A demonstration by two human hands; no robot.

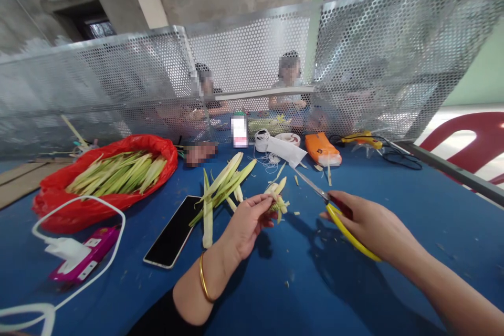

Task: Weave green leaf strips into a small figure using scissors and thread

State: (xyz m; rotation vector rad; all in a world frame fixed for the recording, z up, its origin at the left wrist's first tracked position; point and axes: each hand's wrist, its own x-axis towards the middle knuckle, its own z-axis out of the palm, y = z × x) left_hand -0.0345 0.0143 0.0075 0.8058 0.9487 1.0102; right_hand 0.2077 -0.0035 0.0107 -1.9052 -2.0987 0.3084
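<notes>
My left hand is closed in a pinch on a small folded piece of pale green leaf strips, held just above the blue table. My right hand grips yellow-handled scissors; their blades point up and left, a short way right of the leaf piece. A loose bundle of long leaf strips lies on the table just beyond my left hand. Small leaf trimmings are scattered under both hands.
A red plastic bag of leaf strips sits at left. A black phone, a pink power bank with white cable, a thread spool, an orange pack and a glue gun lie around. Perforated metal screen behind; people sit beyond it.
</notes>
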